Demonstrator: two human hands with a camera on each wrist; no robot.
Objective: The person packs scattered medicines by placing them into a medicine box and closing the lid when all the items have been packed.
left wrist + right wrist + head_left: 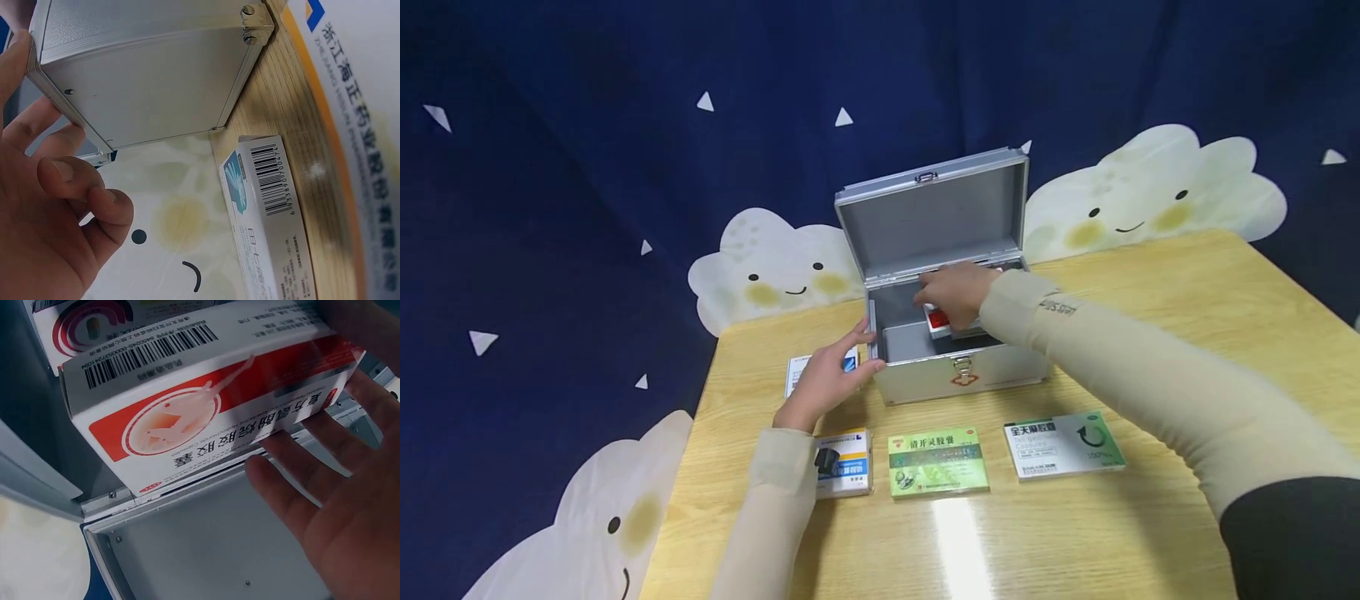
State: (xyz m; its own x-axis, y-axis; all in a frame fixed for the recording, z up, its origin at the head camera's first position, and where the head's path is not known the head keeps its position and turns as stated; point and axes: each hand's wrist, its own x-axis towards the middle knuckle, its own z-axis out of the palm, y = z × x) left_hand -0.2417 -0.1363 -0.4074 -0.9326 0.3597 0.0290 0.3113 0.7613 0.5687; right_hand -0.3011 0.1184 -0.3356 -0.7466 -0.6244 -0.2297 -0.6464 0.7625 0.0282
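An aluminium first-aid case [917, 385] stands on the table with its lid [936, 221] raised. Inside it, my right hand [958, 292] holds a red and white medicine box [181, 419] between thumb and fingers. That box is tilted, with another medicine box [94, 322] behind it in the right wrist view. My left hand [831, 375] grips the case's left side, fingers over the rim and thumb by the front corner. In the left wrist view, some of its fingers [69, 178] are bent beside the case's side wall [150, 87].
A blue and white box [801, 371] lies left of the case, partly behind my left hand. In front lie a white-blue-yellow box [850, 467], a green box [937, 462] and a white-green box [1063, 446]. Behind the wooden table [1187, 333] hangs a dark blue curtain [760, 50].
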